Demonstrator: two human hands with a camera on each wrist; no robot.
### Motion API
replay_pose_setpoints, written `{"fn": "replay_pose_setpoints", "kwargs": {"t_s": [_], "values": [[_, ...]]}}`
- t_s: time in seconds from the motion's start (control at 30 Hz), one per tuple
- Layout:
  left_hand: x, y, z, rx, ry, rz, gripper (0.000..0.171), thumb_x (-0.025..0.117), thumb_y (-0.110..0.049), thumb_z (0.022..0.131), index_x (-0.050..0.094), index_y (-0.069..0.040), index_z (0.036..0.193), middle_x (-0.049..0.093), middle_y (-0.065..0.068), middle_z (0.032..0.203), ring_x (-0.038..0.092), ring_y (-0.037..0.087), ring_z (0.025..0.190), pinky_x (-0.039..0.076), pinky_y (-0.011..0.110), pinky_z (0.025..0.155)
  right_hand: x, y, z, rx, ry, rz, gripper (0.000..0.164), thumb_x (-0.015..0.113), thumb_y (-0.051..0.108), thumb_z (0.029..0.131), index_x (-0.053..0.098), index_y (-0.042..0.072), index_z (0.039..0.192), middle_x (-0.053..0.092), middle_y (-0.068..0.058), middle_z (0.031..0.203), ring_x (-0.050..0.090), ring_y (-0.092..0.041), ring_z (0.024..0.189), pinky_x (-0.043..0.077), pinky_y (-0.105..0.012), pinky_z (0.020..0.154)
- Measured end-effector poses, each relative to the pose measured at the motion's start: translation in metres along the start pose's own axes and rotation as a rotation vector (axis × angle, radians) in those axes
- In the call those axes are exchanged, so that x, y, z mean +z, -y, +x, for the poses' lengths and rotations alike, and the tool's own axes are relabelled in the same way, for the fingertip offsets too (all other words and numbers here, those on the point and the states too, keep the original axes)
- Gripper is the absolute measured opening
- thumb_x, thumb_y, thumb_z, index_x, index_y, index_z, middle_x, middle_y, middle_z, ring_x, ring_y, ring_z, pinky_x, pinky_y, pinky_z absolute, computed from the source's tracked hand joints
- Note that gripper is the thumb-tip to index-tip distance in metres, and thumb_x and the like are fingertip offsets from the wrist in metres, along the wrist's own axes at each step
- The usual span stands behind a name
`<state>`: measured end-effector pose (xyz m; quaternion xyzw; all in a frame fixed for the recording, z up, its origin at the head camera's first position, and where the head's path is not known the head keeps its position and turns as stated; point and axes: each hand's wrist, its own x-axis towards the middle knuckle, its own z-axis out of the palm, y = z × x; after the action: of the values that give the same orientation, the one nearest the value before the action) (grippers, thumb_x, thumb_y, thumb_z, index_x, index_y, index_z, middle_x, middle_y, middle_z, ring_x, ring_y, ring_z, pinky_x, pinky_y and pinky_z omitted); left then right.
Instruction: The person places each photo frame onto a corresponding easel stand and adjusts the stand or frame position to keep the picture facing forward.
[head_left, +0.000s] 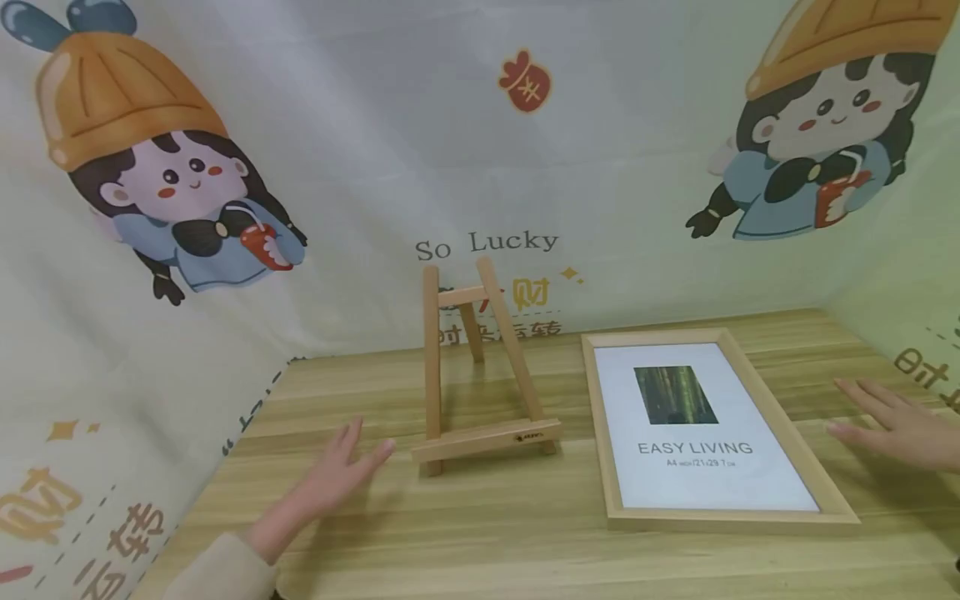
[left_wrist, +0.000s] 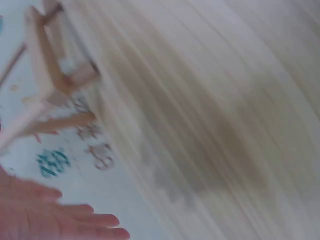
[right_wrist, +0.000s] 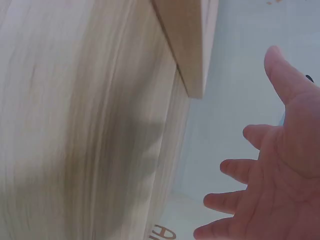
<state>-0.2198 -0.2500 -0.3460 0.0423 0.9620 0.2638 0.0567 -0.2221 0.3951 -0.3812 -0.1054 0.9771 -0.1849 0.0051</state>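
Note:
A small wooden easel point(head_left: 487, 442) stands upright on the wood-grain table, its front ledge facing me. To its right a light wood picture frame point(head_left: 802, 454) lies flat, face up, with a white "EASY LIVING" sheet showing a dark green picture. My left hand point(head_left: 337, 475) hovers left of the easel, fingers straight and thumb apart, holding nothing. In the left wrist view the easel point(left_wrist: 47, 75) appears beyond the fingers. My right hand point(head_left: 896, 425) is right of the frame, fingers spread and apart from it; in the right wrist view the frame's edge point(right_wrist: 187, 45) shows near the thumb.
The table point(head_left: 360, 542) meets a pale cloth backdrop point(head_left: 360, 167) along its back and sides. Printed cartoon figures, "So Lucky" and other lettering cover the cloth. Shadows of the hands fall on the tabletop.

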Motion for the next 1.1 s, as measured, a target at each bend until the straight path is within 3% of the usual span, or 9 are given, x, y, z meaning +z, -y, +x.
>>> {"fn": "replay_pose_setpoints", "kwargs": {"t_s": [0.13, 0.2, 0.3, 0.37, 0.47, 0.53, 0.63, 0.9, 1.1], "values": [[0.000, -0.020, -0.006, 0.018, -0.094, -0.167, 0.078, 0.038, -0.051, 0.093, 0.015, 0.005, 0.143, 0.024, 0.031, 0.142, 0.027, 0.048, 0.127, 0.026, 0.061, 0.103, -0.004, 0.006, 0.003, 0.010, 0.012, 0.116, 0.076, 0.031, 0.042, 0.098, 0.000, -0.016, 0.137, 0.003, -0.050, 0.131, 0.004, -0.070, 0.114, 0.008, -0.081, 0.082], [0.002, -0.030, -0.009, 0.023, -0.137, -0.224, 0.071, 0.041, -0.050, 0.093, 0.026, 0.002, 0.140, 0.038, 0.027, 0.135, 0.041, 0.043, 0.119, 0.039, 0.055, 0.097, -0.008, 0.011, 0.003, 0.019, 0.037, 0.206, 0.076, 0.026, 0.041, 0.098, -0.003, -0.017, 0.136, -0.001, -0.051, 0.130, 0.000, -0.070, 0.113, 0.008, -0.081, 0.080], [0.008, -0.047, -0.011, 0.014, -0.132, -0.339, 0.062, 0.044, -0.046, 0.093, 0.037, -0.001, 0.135, 0.049, 0.021, 0.123, 0.050, 0.034, 0.108, 0.046, 0.048, 0.087, -0.015, 0.018, 0.001, 0.050, 0.101, 0.335, 0.077, 0.020, 0.044, 0.098, -0.012, -0.014, 0.136, -0.012, -0.049, 0.131, -0.007, -0.070, 0.112, 0.007, -0.082, 0.077], [0.014, -0.059, -0.012, 0.005, -0.098, -0.405, 0.059, 0.045, -0.044, 0.093, 0.039, -0.001, 0.132, 0.052, 0.019, 0.118, 0.052, 0.031, 0.104, 0.047, 0.047, 0.085, -0.018, 0.022, 0.000, 0.086, 0.152, 0.366, 0.077, 0.019, 0.046, 0.098, -0.016, -0.011, 0.137, -0.016, -0.047, 0.131, -0.006, -0.071, 0.111, 0.008, -0.082, 0.076], [0.026, -0.074, -0.014, 0.008, -0.038, -0.502, 0.057, 0.048, -0.039, 0.092, 0.039, 0.000, 0.132, 0.054, 0.018, 0.114, 0.055, 0.030, 0.098, 0.049, 0.045, 0.082, -0.020, 0.027, 0.001, 0.142, 0.221, 0.381, 0.078, 0.018, 0.048, 0.098, -0.019, -0.008, 0.137, -0.016, -0.046, 0.133, 0.000, -0.069, 0.114, 0.020, -0.079, 0.080], [0.034, -0.082, -0.015, 0.018, 0.016, -0.533, 0.057, 0.049, -0.037, 0.092, 0.037, 0.001, 0.133, 0.054, 0.018, 0.114, 0.056, 0.030, 0.095, 0.050, 0.042, 0.078, -0.021, 0.029, 0.002, 0.161, 0.249, 0.374, 0.078, 0.017, 0.048, 0.098, -0.020, -0.008, 0.137, -0.011, -0.046, 0.133, 0.010, -0.067, 0.115, 0.034, -0.071, 0.079], [0.044, -0.092, -0.017, 0.047, 0.105, -0.563, 0.059, 0.050, -0.035, 0.092, 0.035, 0.004, 0.134, 0.052, 0.022, 0.118, 0.058, 0.029, 0.092, 0.051, 0.038, 0.071, -0.020, 0.034, 0.004, 0.198, 0.268, 0.389, 0.081, 0.016, 0.051, 0.097, -0.018, -0.011, 0.136, -0.005, -0.047, 0.133, 0.020, -0.064, 0.115, 0.045, -0.058, 0.077], [0.061, -0.110, -0.010, 0.045, 0.283, -0.616, 0.062, 0.051, -0.036, 0.092, 0.033, 0.003, 0.137, 0.044, 0.026, 0.131, 0.061, 0.032, 0.092, 0.055, 0.042, 0.072, -0.015, 0.048, 0.004, 0.280, 0.305, 0.476, 0.086, 0.017, 0.055, 0.095, -0.013, -0.015, 0.136, -0.003, -0.046, 0.133, 0.024, -0.062, 0.115, 0.049, -0.051, 0.078], [0.071, -0.125, -0.001, 0.051, 0.365, -0.639, 0.062, 0.051, -0.036, 0.092, 0.033, 0.001, 0.138, 0.043, 0.025, 0.132, 0.061, 0.034, 0.093, 0.054, 0.046, 0.074, -0.012, 0.050, 0.003, 0.299, 0.324, 0.503, 0.086, 0.015, 0.055, 0.095, -0.013, -0.015, 0.135, 0.012, -0.048, 0.129, 0.034, -0.060, 0.109, 0.051, -0.045, 0.076]]}}
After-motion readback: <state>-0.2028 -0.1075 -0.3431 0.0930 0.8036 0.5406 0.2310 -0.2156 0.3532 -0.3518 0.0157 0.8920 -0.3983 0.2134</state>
